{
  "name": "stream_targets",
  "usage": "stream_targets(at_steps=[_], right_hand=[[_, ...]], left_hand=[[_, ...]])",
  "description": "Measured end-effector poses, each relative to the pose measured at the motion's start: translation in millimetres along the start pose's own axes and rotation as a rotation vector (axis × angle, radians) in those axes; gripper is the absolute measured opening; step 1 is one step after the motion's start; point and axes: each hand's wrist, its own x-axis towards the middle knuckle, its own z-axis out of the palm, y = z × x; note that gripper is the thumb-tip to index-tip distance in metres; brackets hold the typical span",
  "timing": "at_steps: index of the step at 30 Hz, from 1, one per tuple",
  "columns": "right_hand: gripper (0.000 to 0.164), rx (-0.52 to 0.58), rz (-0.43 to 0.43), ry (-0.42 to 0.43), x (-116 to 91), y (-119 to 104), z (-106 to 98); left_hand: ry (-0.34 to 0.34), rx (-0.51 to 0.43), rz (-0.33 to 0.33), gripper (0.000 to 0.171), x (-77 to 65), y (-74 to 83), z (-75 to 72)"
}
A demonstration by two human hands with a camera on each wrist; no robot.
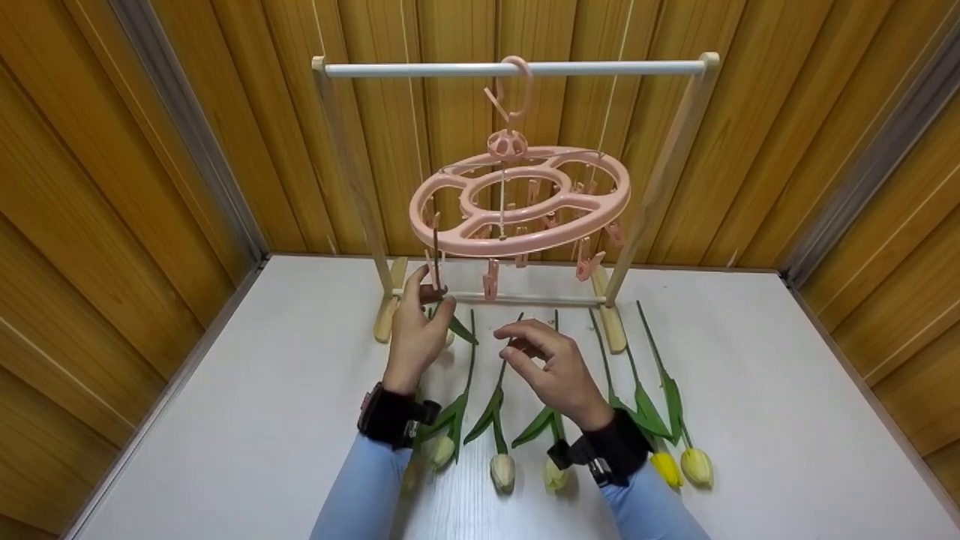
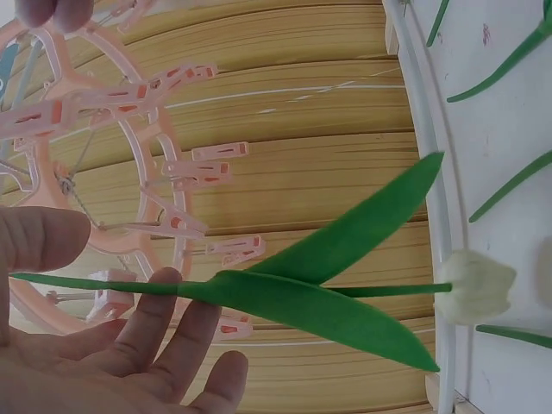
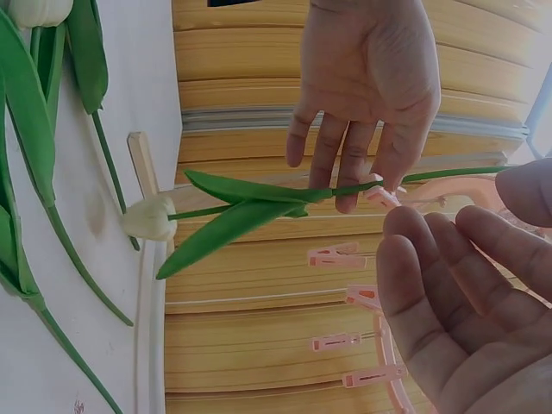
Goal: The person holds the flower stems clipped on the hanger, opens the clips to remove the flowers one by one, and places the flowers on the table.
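A white tulip (image 2: 479, 287) hangs head down at the left of the pink clip hanger (image 1: 517, 244), its green stem (image 3: 457, 173) rising past the rim. A pink clothes peg (image 3: 379, 193) sits at that stem, above the leaves. My left hand (image 1: 420, 330) is beside it, fingers extended behind the stem and touching it, thumb apart from it. To the right, my right hand (image 1: 551, 365) hovers over the table with loosely bent fingers and nothing between them. In the right wrist view its fingertips are near the peg.
Several tulips lie in a row on the white table (image 1: 787, 390), among them a white tulip (image 1: 502, 472) and a yellow tulip (image 1: 697, 466). The hanger hooks over the white bar (image 1: 420, 70) of a wooden stand. Several other pegs dangle around the hanger. Wood-patterned panels (image 1: 750, 150) stand behind.
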Motion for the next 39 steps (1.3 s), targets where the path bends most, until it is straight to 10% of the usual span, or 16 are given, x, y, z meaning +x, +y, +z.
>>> stream_targets(at_steps=[39], right_hand=[[0.025,0.1,0.017,0.075,-10.4,-8.6,-13.8]], left_hand=[[-0.13,0.026,0.11,0.053,-59.1,44.0,3.3]])
